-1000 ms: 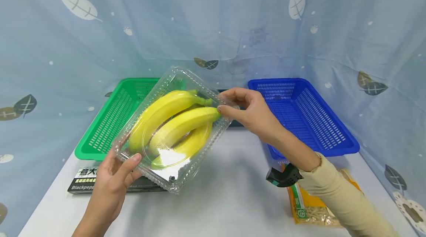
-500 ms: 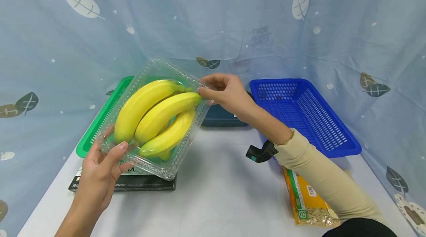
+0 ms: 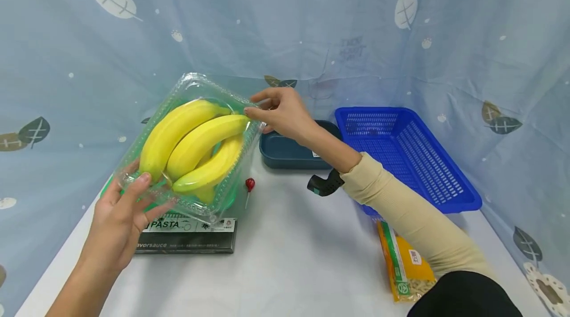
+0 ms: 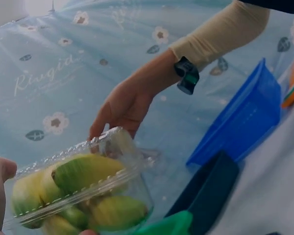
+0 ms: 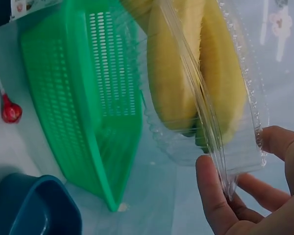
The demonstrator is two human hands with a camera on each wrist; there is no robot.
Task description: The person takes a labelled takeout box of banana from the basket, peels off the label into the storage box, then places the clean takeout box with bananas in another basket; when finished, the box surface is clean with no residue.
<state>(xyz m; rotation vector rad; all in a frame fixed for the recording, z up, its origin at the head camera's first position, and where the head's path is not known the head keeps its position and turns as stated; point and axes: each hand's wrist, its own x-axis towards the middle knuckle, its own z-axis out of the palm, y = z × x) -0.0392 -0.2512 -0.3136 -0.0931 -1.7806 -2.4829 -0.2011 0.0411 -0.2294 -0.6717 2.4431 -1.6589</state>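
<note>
Several yellow bananas point(image 3: 202, 146) lie inside a clear plastic clamshell container point(image 3: 192, 81), which is lifted above the table and tilted. My left hand point(image 3: 117, 218) grips its lower left corner, thumb on top and fingers underneath. At the upper right corner, my right hand point(image 3: 285, 112) pinches the rim; the right wrist view shows its fingers point(image 5: 213, 196) on either side of the edge. The container hangs over the green basket point(image 5: 83, 112), covering most of it in the head view.
A black pasta box point(image 3: 191, 240) lies below the container, with a red lollipop point(image 3: 250, 185) to its right. Behind the right hand stands a dark blue tray point(image 3: 289, 158). A blue basket point(image 3: 427, 158) is at the right, with an orange food packet point(image 3: 409, 262) in front.
Both hands have carried the container of bananas left, over the green basket. The lollipop and more of the dark blue tray have come into sight.
</note>
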